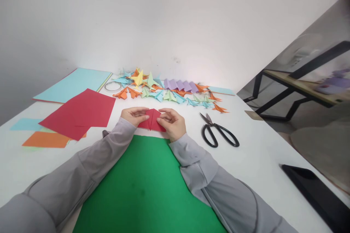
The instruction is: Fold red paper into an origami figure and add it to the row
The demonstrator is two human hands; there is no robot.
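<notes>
Between both hands is a small piece of folded red paper (152, 119), its creases meeting along a line down the middle. My left hand (136, 116) pinches its left side, thumb in front. On its right side, my right hand (172, 122) grips it with thumb and fingers. Just below the hands lies a large green sheet (144, 182), partly covered by my forearms. Behind the hands stretches a row of folded paper cranes (170, 96) in orange, blue, green and yellow.
Black-handled scissors (218, 131) lie right of my hands, blades partly open. Red sheets (84, 113) and an orange sheet (45, 140) rest at left, near a blue stack (73, 83). A wire coil (113, 86) sits behind. A black tablet-like device (314, 189) is at the right edge.
</notes>
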